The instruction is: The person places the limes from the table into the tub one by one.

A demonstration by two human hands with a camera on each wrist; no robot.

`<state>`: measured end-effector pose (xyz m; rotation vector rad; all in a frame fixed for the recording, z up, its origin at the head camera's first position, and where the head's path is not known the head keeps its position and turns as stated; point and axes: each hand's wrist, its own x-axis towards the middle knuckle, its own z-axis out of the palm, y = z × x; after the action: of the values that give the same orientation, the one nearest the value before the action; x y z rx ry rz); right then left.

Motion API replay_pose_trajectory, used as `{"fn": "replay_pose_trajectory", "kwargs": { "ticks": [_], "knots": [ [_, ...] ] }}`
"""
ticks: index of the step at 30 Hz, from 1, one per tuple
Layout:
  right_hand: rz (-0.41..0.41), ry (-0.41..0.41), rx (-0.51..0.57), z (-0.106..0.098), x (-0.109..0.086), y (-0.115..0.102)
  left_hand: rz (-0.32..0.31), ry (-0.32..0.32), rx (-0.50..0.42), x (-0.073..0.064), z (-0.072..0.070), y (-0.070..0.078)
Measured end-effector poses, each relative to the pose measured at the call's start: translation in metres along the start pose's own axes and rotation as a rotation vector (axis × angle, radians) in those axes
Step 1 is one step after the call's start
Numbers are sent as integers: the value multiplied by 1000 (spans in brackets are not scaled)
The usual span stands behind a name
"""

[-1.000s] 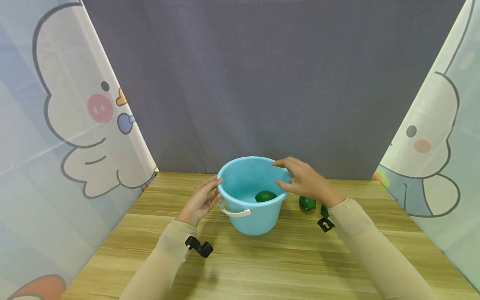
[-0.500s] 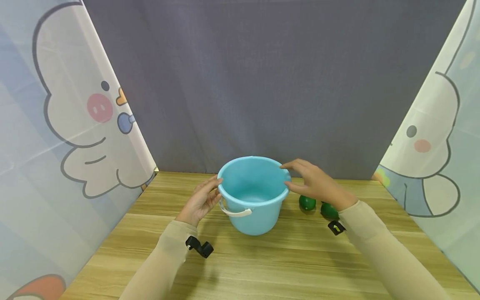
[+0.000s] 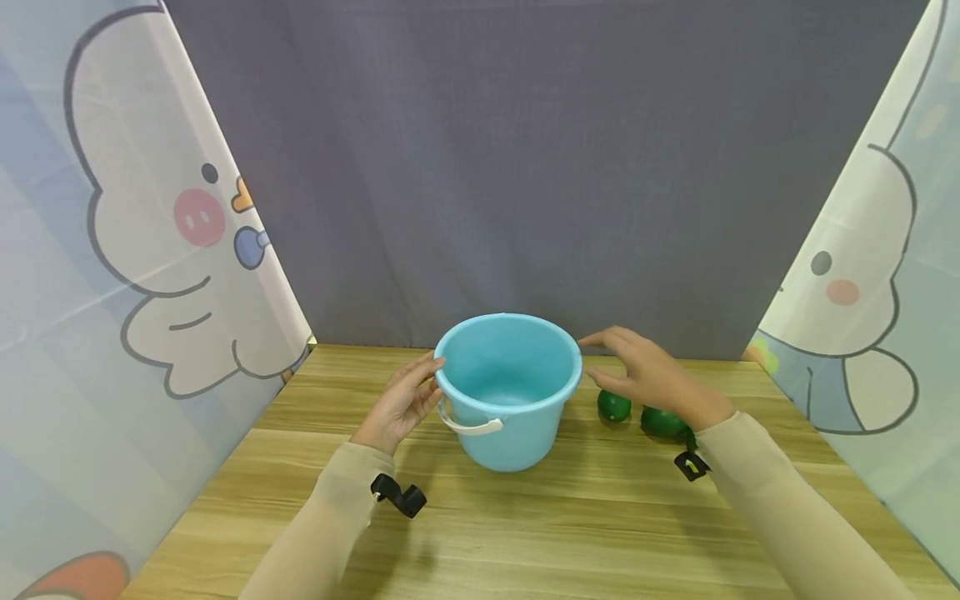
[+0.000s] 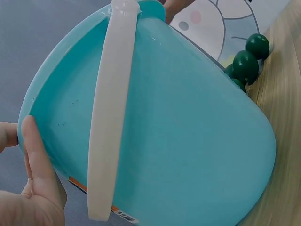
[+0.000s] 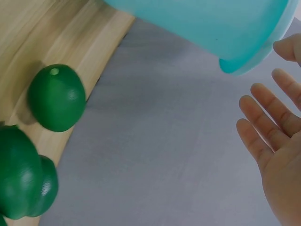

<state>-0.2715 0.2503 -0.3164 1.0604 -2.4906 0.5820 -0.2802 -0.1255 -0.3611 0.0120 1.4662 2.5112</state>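
Observation:
A light blue bucket [image 3: 510, 437] stands upright on the wooden table, its white handle [image 3: 474, 428] hanging down at the front left. My left hand [image 3: 401, 404] holds the bucket's left rim, thumb at the edge. Just off the right rim is my right hand [image 3: 652, 377], its fingers loosely spread with nothing between them. Beneath and beside it on the table lie smooth dark green oval fruits [image 5: 57, 98]. Part of the bucket's floor is hidden behind its front wall.
The wooden table [image 3: 480, 533] ends at a grey cloth [image 3: 525, 167] hanging behind the bucket. Printed cartoon curtains [image 3: 172, 250] close off both sides. Several green fruits [image 4: 246, 66] sit close together right of the bucket.
My right hand has drawn back rightward from over the bucket's rim. A green fruit seen inside the bucket earlier no longer shows. The left hand and bucket have stayed put.

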Motion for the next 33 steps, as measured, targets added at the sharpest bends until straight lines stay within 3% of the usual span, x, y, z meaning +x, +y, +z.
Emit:
{"fn": "replay_pose_trajectory", "kwargs": {
  "ticks": [11,22,33],
  "knots": [
    [-40,41,-61,1,-21,16,-1,2,-9,1,1,1],
    [-9,38,-103,-1,-44,26,3,0,-2,0,1,1],
    [-29,88,-129,2,-68,37,-3,-2,3,-1,0,-1]
  ]
}}
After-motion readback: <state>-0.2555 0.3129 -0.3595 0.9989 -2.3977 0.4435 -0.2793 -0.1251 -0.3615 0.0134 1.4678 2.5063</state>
